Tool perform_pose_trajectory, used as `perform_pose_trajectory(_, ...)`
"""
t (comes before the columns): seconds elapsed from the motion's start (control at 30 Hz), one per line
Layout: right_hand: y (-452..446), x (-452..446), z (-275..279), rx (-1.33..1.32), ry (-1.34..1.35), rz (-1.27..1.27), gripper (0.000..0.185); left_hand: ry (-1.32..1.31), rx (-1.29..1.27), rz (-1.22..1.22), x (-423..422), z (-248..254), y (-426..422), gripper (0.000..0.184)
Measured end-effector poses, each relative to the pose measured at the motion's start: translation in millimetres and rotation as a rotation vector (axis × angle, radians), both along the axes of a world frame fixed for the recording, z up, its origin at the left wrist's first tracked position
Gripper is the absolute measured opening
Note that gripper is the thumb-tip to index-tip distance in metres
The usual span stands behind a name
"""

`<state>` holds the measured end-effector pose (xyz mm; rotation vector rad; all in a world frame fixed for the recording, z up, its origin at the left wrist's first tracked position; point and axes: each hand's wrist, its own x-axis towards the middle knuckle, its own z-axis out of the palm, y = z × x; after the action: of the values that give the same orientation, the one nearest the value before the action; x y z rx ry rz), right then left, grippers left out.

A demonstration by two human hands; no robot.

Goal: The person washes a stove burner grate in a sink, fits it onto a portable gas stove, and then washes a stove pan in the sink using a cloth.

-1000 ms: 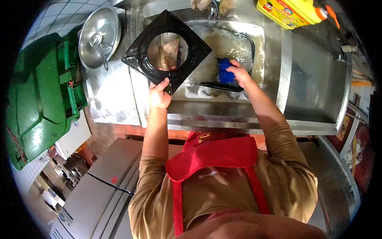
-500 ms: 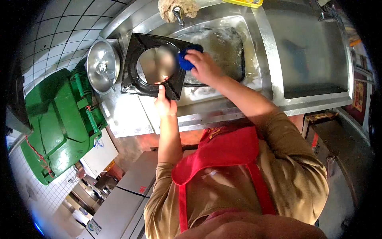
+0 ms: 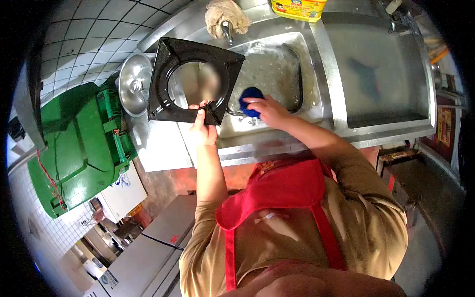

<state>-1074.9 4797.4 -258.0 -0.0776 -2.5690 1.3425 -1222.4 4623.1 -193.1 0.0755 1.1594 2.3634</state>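
Note:
My left hand (image 3: pixel 202 131) grips the lower edge of a black square stove burner frame (image 3: pixel 159 84) with a large round opening. Its thumb lies on the near face, and fingertips show through the opening. The frame is tilted up over the left rim of the sink (image 3: pixel 311 54). My right hand (image 3: pixel 271 112) is closed on a dark blue scrubbing pad (image 3: pixel 250 98), just right of the frame and apart from it, above the sink's near side. Murky, sudsy water fills the basin, with a dark rectangular rim (image 3: pixel 300 81) partly under it.
A faucet (image 3: pixel 227 33) with a tan cloth (image 3: pixel 222 17) stands behind the sink, beside a yellow container (image 3: pixel 298 10). At left are a steel bowl (image 3: pixel 129 94) and a green bin (image 3: pixel 69 148). A second basin (image 3: pixel 391 124) on the right holds cloudy water.
My right hand has moved the scrubbing pad down and to the right, off the frame's right edge. The frame's right side has swung up slightly in my left hand. The view has shifted a little.

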Motion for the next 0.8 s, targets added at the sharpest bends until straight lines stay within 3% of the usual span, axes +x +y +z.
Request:
perform_pose_trajectory(0.1,15,18,-48,-0.019,-0.108,-0.045,0.036,0.042,0.018,-0.017,-2,11,-4,0.021)
perform_pose_trajectory(0.23,33,30,-49,0.274,-0.413,-0.015,0.029,0.049,0.057,-0.054,1,21,-10,0.022)
perform_pose_trajectory(0.33,61,6,-28,-0.171,-0.455,-0.109,0.029,0.038,0.12,-0.097,1,27,-15,0.024)
perform_pose_trajectory(0.4,68,-7,-3,-0.724,-0.196,-0.188,0.029,0.026,0.099,-0.116,-1,32,-19,0.025)
perform_pose_trajectory(0.47,75,-14,76,-0.966,-0.229,-0.188,0.03,0.026,0.093,-0.14,-4,33,-26,0.026)
perform_pose_trajectory(0.6,64,-23,134,-1.125,-0.08,-0.065,0.035,-0.003,0.069,-0.219,0,53,-34,0.025)
perform_pose_trajectory(0.77,41,-39,152,-1.07,-0.043,0.283,0.043,-0.013,0.027,-0.272,-3,61,-52,0.025)
perform_pose_trajectory(0.8,36,-43,151,-1.095,-0.084,0.235,0.041,-0.013,0.011,-0.287,-6,63,-55,0.025)
